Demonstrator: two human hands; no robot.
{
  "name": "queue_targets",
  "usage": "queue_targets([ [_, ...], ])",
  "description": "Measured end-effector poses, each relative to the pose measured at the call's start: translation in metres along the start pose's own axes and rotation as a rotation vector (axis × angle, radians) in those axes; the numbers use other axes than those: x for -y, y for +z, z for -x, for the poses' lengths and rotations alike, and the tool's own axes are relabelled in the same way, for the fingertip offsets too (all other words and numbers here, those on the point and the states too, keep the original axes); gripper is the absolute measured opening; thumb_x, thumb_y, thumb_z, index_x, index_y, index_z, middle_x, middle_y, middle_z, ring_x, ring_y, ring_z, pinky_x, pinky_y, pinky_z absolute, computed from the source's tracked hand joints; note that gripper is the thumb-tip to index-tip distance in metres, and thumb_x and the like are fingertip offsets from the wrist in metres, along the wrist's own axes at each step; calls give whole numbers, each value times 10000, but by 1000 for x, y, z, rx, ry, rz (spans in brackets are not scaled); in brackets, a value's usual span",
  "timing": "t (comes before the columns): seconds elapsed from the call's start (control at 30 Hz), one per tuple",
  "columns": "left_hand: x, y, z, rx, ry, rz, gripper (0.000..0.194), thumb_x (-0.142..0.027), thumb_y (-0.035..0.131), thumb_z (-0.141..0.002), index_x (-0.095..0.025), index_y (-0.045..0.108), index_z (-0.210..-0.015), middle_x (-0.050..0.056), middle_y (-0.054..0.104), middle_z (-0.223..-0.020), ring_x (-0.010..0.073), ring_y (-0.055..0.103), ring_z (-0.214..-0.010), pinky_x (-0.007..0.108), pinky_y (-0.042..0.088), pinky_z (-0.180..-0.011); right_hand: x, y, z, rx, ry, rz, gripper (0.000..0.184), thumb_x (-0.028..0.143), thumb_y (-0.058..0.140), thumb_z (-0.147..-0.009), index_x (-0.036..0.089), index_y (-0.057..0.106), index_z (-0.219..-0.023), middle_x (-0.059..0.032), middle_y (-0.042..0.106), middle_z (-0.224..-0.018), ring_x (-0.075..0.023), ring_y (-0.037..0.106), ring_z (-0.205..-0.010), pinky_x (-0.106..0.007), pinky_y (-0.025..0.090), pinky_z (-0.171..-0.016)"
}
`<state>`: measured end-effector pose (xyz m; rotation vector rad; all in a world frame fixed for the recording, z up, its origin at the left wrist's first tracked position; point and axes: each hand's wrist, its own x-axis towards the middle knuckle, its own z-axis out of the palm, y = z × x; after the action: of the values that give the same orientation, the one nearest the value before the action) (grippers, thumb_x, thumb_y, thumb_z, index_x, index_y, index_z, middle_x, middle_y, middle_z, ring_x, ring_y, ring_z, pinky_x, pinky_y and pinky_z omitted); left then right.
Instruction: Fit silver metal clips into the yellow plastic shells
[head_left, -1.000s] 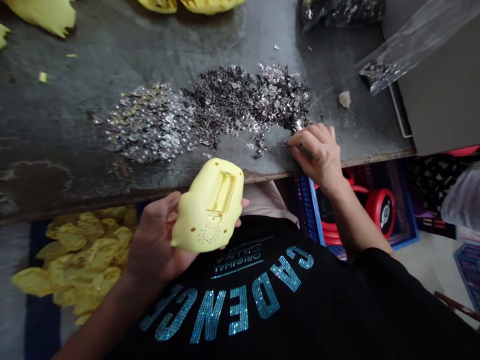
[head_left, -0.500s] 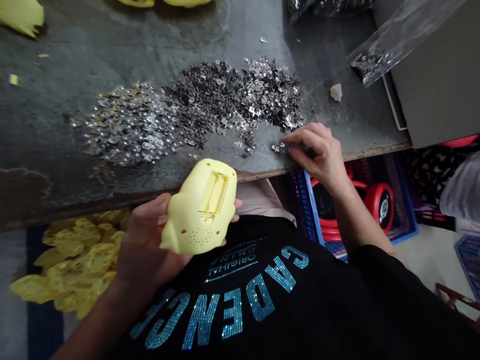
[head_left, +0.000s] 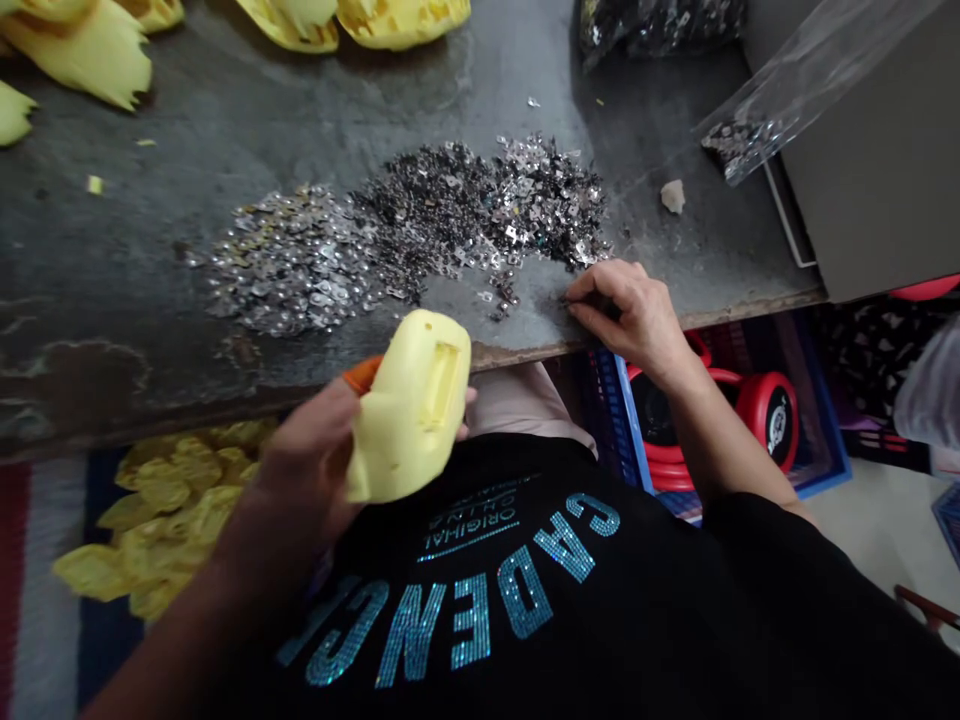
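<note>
A yellow plastic toy shell (head_left: 405, 420) is gripped in my left hand (head_left: 315, 455), tilted, with its rectangular battery compartment facing up. My right hand (head_left: 626, 308) rests at the near edge of the grey worktop (head_left: 480, 85), thumb and forefinger pinched together at its surface. Whatever lies between those fingertips is too small or hidden to make out. Beyond my hands spreads a long heap of small metal contact pieces (head_left: 427, 215): shiny rounded ones (head_left: 292, 265) to the left, darker and flat ones to the right.
More yellow shells (head_left: 405, 22) lie at the back left. A clear bag of metal pieces (head_left: 742, 140) and a whitish lump (head_left: 673, 196) are on the right. Below the edge stand a blue crate (head_left: 817, 440) with red-rimmed parts and a pile of yellow pieces (head_left: 165, 510).
My left hand has tilted the yellow shell onto its side, turning its speaker holes out of sight. My right fingers have closed over the spot where a few loose metal pieces lay.
</note>
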<state>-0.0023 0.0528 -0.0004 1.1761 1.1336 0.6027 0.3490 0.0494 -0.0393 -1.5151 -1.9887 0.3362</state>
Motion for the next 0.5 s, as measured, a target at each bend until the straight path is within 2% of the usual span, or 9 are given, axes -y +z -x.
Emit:
queue_targets([
  [0.07,-2,-7,-11,-154,165,-275,706,-395,910,-834,-256,801,-1518,95,856,-1374,359,817,-1232,472,723,-1032,-2,4,0,-16,-17,4,62,201,706,-1029,252,739,-1018,-27,790,-980,-260,731,-976,-405,467,-911],
  [0.1,-2,-11,-18,-220,276,-500,759,-387,945,-799,-244,789,-1528,98,828,-1439,370,779,-1294,500,684,-1110,-3,5,0,-30,-19,-10,66,197,708,-1028,251,744,-1014,-29,788,-977,-258,729,-974,-405,479,-916],
  [0.13,-2,-14,-26,-256,383,-718,761,-400,964,-792,-228,789,-1512,111,801,-1501,393,739,-1348,543,638,-1176,-4,7,0,-47,-21,-38,63,200,717,-1030,251,750,-1014,-29,791,-978,-251,727,-965,-401,495,-919],
  [0.2,0,-18,-39,-224,523,-997,611,-422,967,-852,-230,806,-1409,116,726,-1648,445,641,-1478,633,529,-1284,-3,10,0,-88,-39,-126,37,227,749,-1040,254,763,-1018,-22,808,-983,-229,728,-935,-383,530,-909],
  [0.3,-2,-14,-50,-151,673,-972,329,-359,987,-890,-260,807,-1147,32,570,-1831,487,439,-1678,719,356,-1389,2,10,0,-133,-87,-257,55,295,803,-1052,262,775,-1017,-7,835,-976,-201,740,-893,-358,571,-885],
  [0.37,-9,-1,-54,-158,813,-894,274,-342,1003,-880,-255,807,-1050,34,600,-1804,478,431,-1680,717,320,-1401,8,9,-1,-136,-104,-293,87,335,812,-1062,267,781,-1015,-2,841,-963,-196,746,-878,-359,591,-884],
  [0.43,-19,18,-58,-144,914,-791,232,-358,992,-898,-249,835,-1028,83,765,-1592,431,574,-1527,673,399,-1343,16,7,-3,-126,-118,-296,105,362,802,-1075,274,786,-1020,2,840,-951,-197,751,-877,-366,600,-891],
  [0.5,-28,37,-64,-89,944,-722,182,-386,948,-952,-245,854,-1017,95,860,-1323,384,669,-1321,634,497,-1218,22,5,-4,-120,-149,-298,104,365,792,-1086,277,789,-1030,9,833,-934,-193,753,-871,-365,594,-889],
])
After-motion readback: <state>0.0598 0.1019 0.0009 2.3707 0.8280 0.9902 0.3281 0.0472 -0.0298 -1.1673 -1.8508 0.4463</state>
